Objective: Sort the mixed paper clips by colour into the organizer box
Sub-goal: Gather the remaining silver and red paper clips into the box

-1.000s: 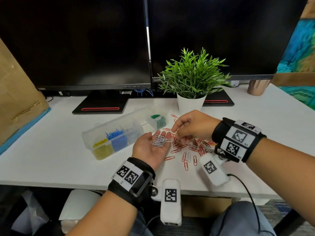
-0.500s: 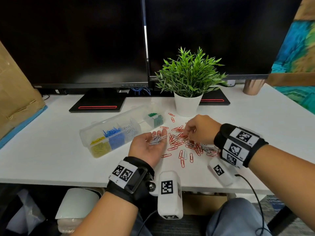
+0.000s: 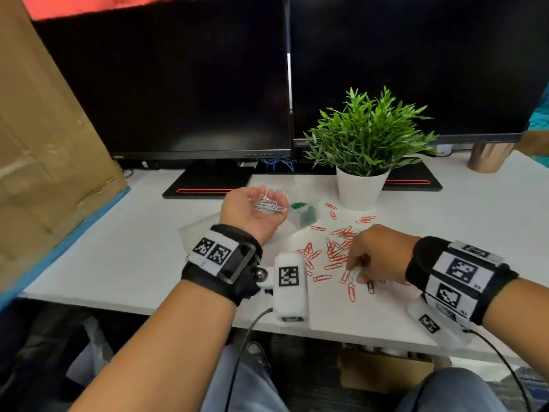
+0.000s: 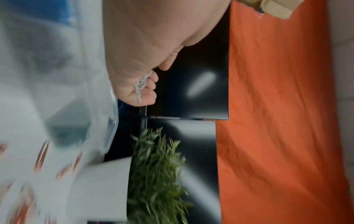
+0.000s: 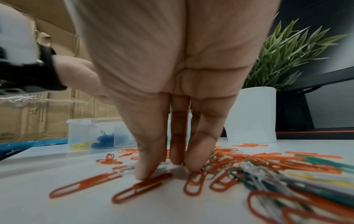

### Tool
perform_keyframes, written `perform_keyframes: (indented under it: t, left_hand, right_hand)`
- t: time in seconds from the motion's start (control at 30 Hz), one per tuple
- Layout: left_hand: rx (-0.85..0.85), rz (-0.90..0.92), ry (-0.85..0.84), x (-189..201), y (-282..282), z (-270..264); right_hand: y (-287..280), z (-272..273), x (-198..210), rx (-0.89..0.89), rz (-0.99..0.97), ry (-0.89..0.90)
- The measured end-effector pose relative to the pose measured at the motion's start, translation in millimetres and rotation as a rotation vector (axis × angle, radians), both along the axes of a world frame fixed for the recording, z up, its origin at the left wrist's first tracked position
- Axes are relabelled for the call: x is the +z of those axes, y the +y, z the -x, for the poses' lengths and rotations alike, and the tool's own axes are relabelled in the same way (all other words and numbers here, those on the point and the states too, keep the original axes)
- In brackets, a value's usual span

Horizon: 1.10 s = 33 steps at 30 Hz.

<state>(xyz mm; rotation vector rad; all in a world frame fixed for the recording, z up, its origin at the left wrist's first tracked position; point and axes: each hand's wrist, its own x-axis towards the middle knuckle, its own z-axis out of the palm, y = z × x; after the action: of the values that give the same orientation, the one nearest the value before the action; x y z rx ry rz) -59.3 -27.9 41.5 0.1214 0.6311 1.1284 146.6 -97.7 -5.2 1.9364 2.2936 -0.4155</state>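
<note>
My left hand [image 3: 258, 210] is palm up with its fingers curled round a bunch of white paper clips [image 3: 268, 203]; the left wrist view shows the white paper clips [image 4: 140, 84] tucked under the fingertips. It hovers over the clear organizer box [image 3: 304, 214], whose green compartment shows beside it. The right wrist view shows the organizer box [image 5: 90, 128] holding yellow and blue clips. My right hand [image 3: 355, 269] points straight fingers [image 5: 145, 159] down onto the mixed, mostly red clip pile [image 3: 335, 251], tips touching a white clip [image 5: 162, 165] on the desk.
A potted plant [image 3: 361, 188] stands just behind the pile. Two monitors on black stands [image 3: 205, 185] line the back. Cardboard [image 3: 44, 129] leans at the left and a copper cup [image 3: 487, 157] sits far right. The desk's front edge [image 3: 326, 328] is close to my wrists.
My left hand carried the white clips away from the pile, back and left, to above the organizer box. My right hand dropped to the near side of the pile, fingertips on the desk.
</note>
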Motion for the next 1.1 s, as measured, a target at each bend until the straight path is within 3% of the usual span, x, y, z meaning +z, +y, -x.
perform_keyframes:
  t: [0.17, 0.33, 0.6, 0.77, 0.93, 1.1]
  left_hand:
    - [0.055, -0.173, 0.311, 7.0, 37.7, 14.8]
    - [0.028, -0.206, 0.504, -6.0, 48.0, 18.8]
    - [-0.008, -0.247, 0.644, -23.6, 50.4, 15.6]
    - [0.015, -0.382, 0.752, -20.1, 16.2, -10.7]
    - [-0.178, -0.329, 0.678, -40.7, -19.0, -41.8]
    - [-0.345, -0.091, 0.446, -67.5, -39.1, -64.7]
  right_hand:
    - [0.8, 1.2, -0.1, 0.002, -0.005, 0.001]
    - [2.2, 1.2, 1.6, 0.015, 0.011, -0.009]
    - [1.4, -1.5, 6.0, 0.019, 0.049, 0.022]
    - [2.8, 3.1, 0.8, 0.051, 0.036, -0.021]
    - [6.7, 2.2, -1.7, -0.019, 0.048, -0.034]
    - [19.4, -6.3, 17.1, -0.120, -0.197, 0.301]
